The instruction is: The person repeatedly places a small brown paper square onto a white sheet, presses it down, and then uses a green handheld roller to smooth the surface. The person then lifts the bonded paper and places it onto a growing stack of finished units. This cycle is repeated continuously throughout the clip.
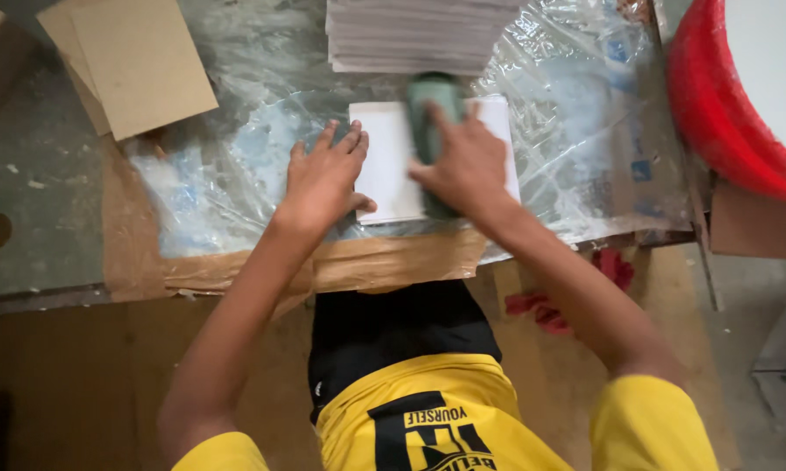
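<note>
Cardboard pieces (140, 61), brown and flat, lie overlapped at about ten o'clock on the worktop (44, 201), which is covered in its middle by a crinkled clear plastic sheet (236, 174). Moving right, the left hand (323, 179) lies open and flat, fingers spread, with its palm pressing on the left edge of a white sheet (384, 166) that sits at the centre of the plastic, right in front of the person. Directly at twelve o'clock from that sheet, touching or just beside its far edge, stands a stack of similar pale sheets (410, 35). The right hand (467, 166) is closed around a dark green roller-like tool (436, 96), blurred with motion, which lies across the white sheet from its far edge toward its near one. The step in hand looks like rolling or pressing the tool over the sheet while the other hand pins it down. The next move seems to call for an even stroke along the sheet, with the pinning hand firm so the paper does not slide on the slick plastic. Below the worktop edge at four o'clock lies a red cloth (615, 266), and at two o'clock a red tub (715, 105) with a white inside stands partly out of view.
</note>
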